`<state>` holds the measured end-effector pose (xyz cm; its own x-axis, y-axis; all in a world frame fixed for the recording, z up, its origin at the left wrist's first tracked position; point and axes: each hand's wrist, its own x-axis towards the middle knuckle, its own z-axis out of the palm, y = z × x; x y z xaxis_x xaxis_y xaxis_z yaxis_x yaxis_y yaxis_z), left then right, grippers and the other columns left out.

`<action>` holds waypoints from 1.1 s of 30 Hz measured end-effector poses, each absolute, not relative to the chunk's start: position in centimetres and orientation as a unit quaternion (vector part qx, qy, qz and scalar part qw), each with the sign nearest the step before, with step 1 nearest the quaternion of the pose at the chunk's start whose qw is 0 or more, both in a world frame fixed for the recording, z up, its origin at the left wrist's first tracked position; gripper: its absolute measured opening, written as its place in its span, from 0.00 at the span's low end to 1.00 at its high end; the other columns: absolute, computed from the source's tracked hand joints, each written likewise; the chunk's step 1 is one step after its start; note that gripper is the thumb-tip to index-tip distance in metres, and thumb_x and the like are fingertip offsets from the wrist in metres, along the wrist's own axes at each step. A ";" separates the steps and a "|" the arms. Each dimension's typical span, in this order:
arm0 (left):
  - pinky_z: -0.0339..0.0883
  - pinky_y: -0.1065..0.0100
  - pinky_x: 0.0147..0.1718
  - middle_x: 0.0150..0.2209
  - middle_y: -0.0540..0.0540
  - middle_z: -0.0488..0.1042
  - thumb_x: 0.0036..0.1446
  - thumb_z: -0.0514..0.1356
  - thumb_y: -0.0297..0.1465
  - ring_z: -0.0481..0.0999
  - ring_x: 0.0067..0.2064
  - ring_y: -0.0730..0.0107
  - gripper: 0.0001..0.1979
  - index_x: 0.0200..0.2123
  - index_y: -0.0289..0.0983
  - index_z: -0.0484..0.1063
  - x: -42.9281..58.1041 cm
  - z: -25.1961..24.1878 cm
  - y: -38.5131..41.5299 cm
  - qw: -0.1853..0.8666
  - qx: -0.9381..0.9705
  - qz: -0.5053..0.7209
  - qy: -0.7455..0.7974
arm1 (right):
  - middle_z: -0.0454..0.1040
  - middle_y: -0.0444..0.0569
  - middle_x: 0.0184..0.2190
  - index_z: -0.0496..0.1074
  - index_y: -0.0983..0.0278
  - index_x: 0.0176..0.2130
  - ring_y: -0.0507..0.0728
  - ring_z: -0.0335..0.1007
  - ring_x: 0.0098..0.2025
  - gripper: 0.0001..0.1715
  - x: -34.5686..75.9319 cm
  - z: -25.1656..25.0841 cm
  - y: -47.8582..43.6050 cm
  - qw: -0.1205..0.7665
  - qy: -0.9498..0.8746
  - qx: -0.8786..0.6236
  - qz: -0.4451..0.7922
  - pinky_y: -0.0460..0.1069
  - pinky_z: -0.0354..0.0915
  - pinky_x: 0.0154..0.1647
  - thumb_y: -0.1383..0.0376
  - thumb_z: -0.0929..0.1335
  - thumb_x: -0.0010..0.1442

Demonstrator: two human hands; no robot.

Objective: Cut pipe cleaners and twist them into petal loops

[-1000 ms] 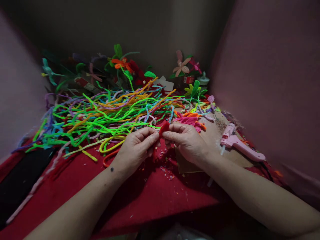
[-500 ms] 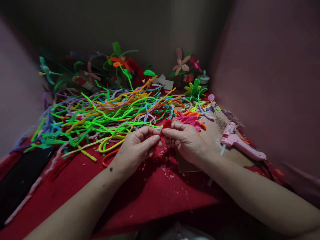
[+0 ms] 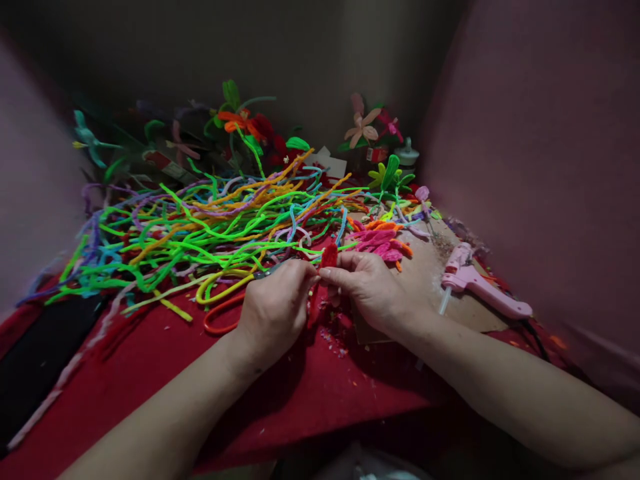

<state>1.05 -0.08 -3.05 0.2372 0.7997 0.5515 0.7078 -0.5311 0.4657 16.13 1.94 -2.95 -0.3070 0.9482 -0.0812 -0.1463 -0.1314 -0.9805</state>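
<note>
A fuzzy red pipe cleaner [image 3: 329, 256], bent into a petal-like loop, stands up from between my hands. My right hand [image 3: 373, 283] pinches its base between thumb and fingertips. Knuckles up, my left hand [image 3: 277, 300] is closed with its fingertips meeting the right thumb at the red piece's lower end. A red tail hangs below the fingers, partly hidden by the left hand. Just behind the hands lies a big heap of loose pipe cleaners [image 3: 225, 227], mostly green, orange and purple.
A pink glue gun [image 3: 480, 283] lies on a cardboard sheet [image 3: 425, 267] to the right. Beside it are bundled pink petals [image 3: 377, 241]. Finished pipe-cleaner flowers [image 3: 363, 127] stand along the back. Red cloth [image 3: 320, 400] covers the table, with small fluff scraps scattered on it.
My left hand has rolled over, its back now facing up and its fingers curled tighter. The red loop stands more upright in my right hand, which has barely moved.
</note>
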 end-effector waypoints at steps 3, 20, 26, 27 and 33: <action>0.59 0.70 0.25 0.23 0.48 0.70 0.58 0.52 0.26 0.69 0.25 0.71 0.09 0.28 0.36 0.69 0.7 -3.7 -0.2 -0.111 0.835 0.351 0.409 | 0.65 0.40 0.16 0.68 0.67 0.24 0.46 0.57 0.16 0.10 16.0 -3.3 1.9 0.442 -0.500 -0.395 0.631 0.43 0.52 0.18 0.63 0.70 0.50; 0.46 0.80 0.15 0.23 0.49 0.70 0.54 0.60 0.32 0.51 0.14 0.90 0.09 0.29 0.31 0.71 0.3 -2.2 1.3 0.761 0.417 0.336 0.367 | 0.69 0.44 0.24 0.68 0.66 0.27 0.49 0.65 0.25 0.08 16.5 -2.9 2.0 0.459 -0.516 -0.297 0.659 0.47 0.63 0.28 0.63 0.69 0.52; 0.44 0.78 0.14 0.20 0.53 0.66 0.52 0.60 0.35 0.53 0.15 0.86 0.10 0.26 0.34 0.68 0.9 -1.6 0.5 0.628 0.520 0.347 0.464 | 0.67 0.42 0.23 0.67 0.65 0.26 0.49 0.63 0.26 0.09 16.5 -2.5 1.7 0.459 -0.533 -0.319 0.635 0.46 0.61 0.29 0.62 0.68 0.52; 0.48 0.77 0.16 0.20 0.53 0.67 0.54 0.59 0.35 0.57 0.16 0.84 0.09 0.27 0.34 0.69 1.0 -1.5 0.2 0.551 0.581 0.348 0.487 | 0.66 0.42 0.22 0.66 0.65 0.25 0.48 0.62 0.25 0.09 16.5 -2.5 1.6 0.460 -0.535 -0.329 0.628 0.46 0.59 0.27 0.62 0.68 0.51; 0.54 0.69 0.23 0.22 0.48 0.69 0.57 0.54 0.28 0.66 0.23 0.72 0.09 0.26 0.35 0.70 1.1 -2.5 -0.8 -0.191 0.850 0.259 0.418 | 0.58 0.37 0.15 0.61 0.65 0.20 0.46 0.51 0.17 0.17 16.0 -3.0 1.5 0.459 -0.460 -0.381 0.657 0.44 0.49 0.18 0.61 0.72 0.46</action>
<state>1.13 -0.78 -2.45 0.5170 0.6116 0.5989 0.8087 -0.5782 -0.1077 15.97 1.49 -3.00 -0.2881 0.9544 -0.0785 -0.2523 -0.1547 -0.9552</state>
